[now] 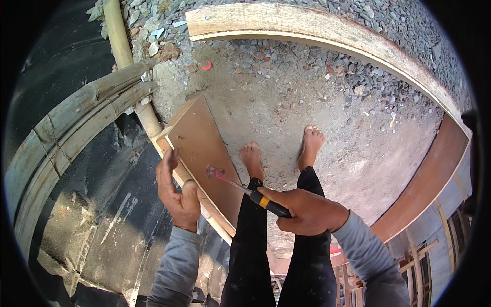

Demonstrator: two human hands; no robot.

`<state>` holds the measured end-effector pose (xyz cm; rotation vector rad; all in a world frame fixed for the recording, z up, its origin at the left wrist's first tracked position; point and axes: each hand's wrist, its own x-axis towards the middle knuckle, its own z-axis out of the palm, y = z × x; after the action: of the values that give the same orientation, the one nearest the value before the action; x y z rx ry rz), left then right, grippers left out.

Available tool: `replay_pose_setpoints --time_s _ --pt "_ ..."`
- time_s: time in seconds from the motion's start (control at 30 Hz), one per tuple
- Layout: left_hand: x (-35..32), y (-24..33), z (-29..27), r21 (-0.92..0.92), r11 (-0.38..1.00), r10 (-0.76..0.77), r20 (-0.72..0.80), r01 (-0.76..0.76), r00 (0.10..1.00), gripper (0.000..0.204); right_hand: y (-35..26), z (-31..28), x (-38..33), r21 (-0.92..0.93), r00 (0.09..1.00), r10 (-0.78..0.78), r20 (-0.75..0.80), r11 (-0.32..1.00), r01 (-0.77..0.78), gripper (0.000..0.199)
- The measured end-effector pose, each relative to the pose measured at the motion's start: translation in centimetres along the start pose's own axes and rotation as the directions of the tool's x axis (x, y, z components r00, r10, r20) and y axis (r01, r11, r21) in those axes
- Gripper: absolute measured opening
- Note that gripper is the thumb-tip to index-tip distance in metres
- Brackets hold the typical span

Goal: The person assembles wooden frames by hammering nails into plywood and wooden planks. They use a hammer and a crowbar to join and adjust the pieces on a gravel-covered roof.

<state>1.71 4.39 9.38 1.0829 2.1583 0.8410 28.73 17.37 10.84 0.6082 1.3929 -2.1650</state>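
Observation:
My right hand (312, 211) is closed around the black and yellow grip of a hammer (227, 180). The hammer's worn reddish shaft and head point left, in front of the brown panel. My left hand (178, 197) is at the outer side of the wooden frame (176, 123), fingers stretched up along its edge and thumb apart. Nothing shows in that hand; whether it touches the wood I cannot tell. The frame stands on edge, with a smooth brown panel (207, 146) facing my legs.
Bamboo poles (76, 102) and dark sheeting (102, 225) lie at the left. A long timber-edged board (307, 23) curves across the far side, with gravel (388, 30) behind it. Another brown panel (427, 179) stands at the right. My bare feet (310, 143) rest on rough ground.

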Motion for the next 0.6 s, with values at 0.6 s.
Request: replay_pose_setpoints --time_s 0.6 --pt "-2.5 -0.5 3.8 -0.046 0.824 -0.566 -0.106 0.565 0.817 0.015 -0.1 1.4 19.7 0.586 0.558 0.199 -0.806 0.125 0.801 0.022"
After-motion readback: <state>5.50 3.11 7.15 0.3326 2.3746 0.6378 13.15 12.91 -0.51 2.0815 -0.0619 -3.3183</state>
